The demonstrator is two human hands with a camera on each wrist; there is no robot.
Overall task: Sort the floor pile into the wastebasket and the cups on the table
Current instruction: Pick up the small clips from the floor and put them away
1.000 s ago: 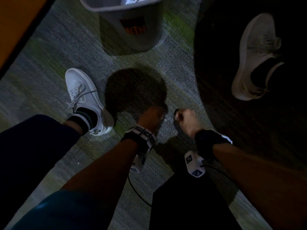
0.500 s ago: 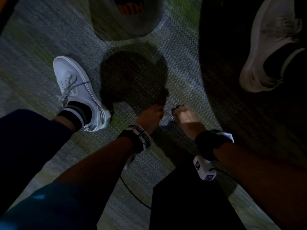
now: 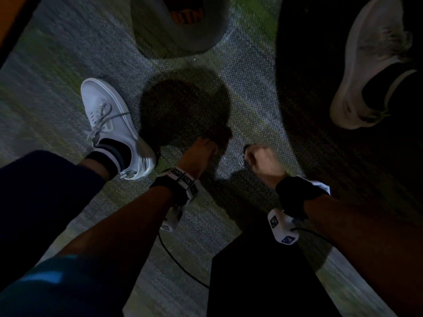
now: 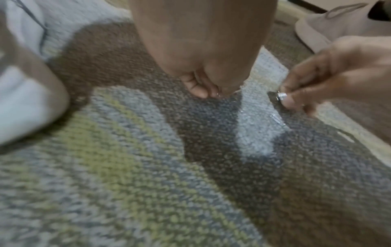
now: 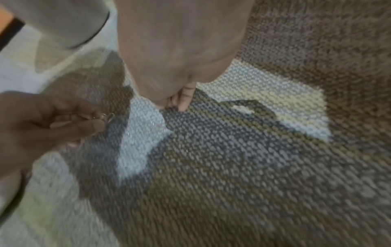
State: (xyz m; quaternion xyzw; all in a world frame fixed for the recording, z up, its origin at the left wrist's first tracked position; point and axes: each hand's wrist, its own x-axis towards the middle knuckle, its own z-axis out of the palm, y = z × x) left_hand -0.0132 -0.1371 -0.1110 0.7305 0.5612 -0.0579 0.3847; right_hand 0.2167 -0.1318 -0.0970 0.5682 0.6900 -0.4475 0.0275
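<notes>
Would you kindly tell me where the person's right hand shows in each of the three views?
Head: right hand, right of centre, fisted.
Left wrist: right edge, pinching a small metal piece.
Right wrist: top centre, seen from behind; the left hand, lower left, pinches a paper clip.
Shared landmark: the pale carpet strip beside it.

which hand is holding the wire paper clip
The left hand: the right wrist view shows it pinching a looped wire paper clip. The right hand pinches a stubby silver and black piece instead.
</notes>
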